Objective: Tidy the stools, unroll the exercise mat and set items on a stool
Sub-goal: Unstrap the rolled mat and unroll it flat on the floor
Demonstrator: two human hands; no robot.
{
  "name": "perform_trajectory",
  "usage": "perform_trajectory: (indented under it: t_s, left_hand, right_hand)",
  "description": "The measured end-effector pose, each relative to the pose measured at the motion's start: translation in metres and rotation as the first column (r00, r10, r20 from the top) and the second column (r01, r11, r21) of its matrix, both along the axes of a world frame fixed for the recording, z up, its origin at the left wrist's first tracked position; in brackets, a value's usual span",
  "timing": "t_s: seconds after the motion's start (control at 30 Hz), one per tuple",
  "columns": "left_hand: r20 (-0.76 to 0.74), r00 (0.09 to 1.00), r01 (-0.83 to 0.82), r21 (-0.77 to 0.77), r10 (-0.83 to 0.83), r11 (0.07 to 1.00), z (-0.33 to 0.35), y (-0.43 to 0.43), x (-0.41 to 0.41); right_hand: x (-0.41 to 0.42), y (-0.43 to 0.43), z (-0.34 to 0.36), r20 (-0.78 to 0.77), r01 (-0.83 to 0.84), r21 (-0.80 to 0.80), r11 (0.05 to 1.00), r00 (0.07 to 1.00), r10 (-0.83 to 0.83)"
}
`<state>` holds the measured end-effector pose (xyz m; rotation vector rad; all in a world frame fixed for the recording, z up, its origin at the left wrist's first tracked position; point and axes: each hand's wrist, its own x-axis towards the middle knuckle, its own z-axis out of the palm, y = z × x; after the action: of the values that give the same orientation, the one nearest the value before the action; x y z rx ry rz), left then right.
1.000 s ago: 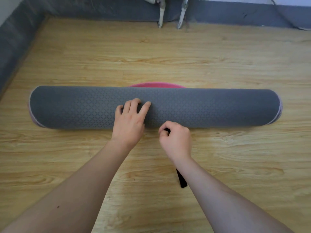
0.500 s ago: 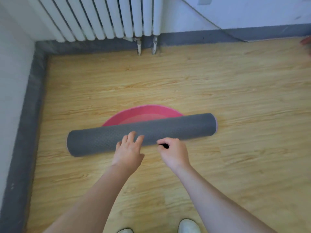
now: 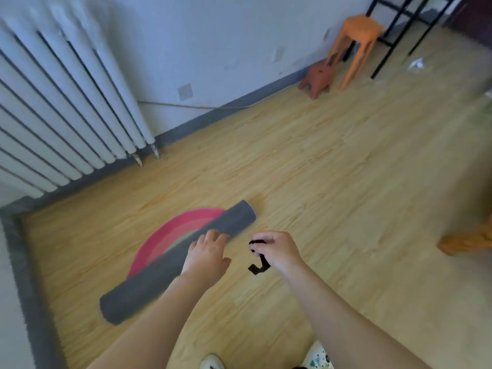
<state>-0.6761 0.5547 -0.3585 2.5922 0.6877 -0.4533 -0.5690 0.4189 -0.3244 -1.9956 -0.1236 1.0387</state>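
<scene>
Grey mat (image 3: 170, 267), pink rug (image 3: 170, 235), black strap (image 3: 259, 265), orange stool (image 3: 358, 35).

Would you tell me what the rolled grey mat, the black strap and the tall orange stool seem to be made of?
The rolled grey mat looks like matte foam or rubber: dull surface, no shine; blur hides any texture. The black strap, pinched in the right hand, seems to be soft fabric webbing, since it droops and kinks. The tall orange stool looks like moulded plastic: uniform colour, smooth rounded legs.

bright, even daylight with only faint, soft shadows on the wooden floor (image 3: 332, 182). motion blur smears the whole frame, worst on the radiator (image 3: 61, 107) and orange stool (image 3: 356, 41). wide-angle distortion bends the wall edges.
</scene>
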Motion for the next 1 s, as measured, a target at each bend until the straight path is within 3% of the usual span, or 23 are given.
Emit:
perform_trajectory:
  t_s: [0.17, 0.3, 0.47, 0.53, 0.73, 1.0]
  left_hand:
    - [0.116, 0.949, 0.291, 0.045, -0.295, 0.956, 0.063, -0.108, 0.084]
    - [0.162, 0.851, 0.493, 0.086, -0.5, 0.866, 0.092, -0.222, 0.133]
    - [0.186, 0.703, 0.683, 0.093, -0.686, 0.725, 0.115, -0.396, 0.181]
    - [0.214, 0.601, 0.769, 0.105, -0.77, 0.63, 0.124, -0.49, 0.196]
    - [0.284, 0.432, 0.884, 0.056, -0.856, 0.465, 0.143, -0.69, 0.21]
    - [0.308, 0.187, 0.973, 0.075, -0.933, 0.219, 0.151, -0.894, 0.223]
  right_hand:
    - [0.032, -0.118, 0.066, 0.013, 0.259, 0.108, 0.96, 0.965, -0.262]
    - [0.053, -0.237, 0.103, 0.0, 0.467, 0.19, 0.864, 0.88, -0.475]
    - [0.06, -0.411, 0.128, -0.067, 0.712, 0.281, 0.644, 0.683, -0.727]
    - [0.056, -0.499, 0.132, -0.071, 0.786, 0.308, 0.536, 0.58, -0.811]
    - [0.034, -0.688, 0.14, -0.016, 0.889, 0.291, 0.354, 0.375, -0.927]
    - [0.004, -0.873, 0.141, 0.1, 0.959, 0.273, 0.077, 0.051, -0.994]
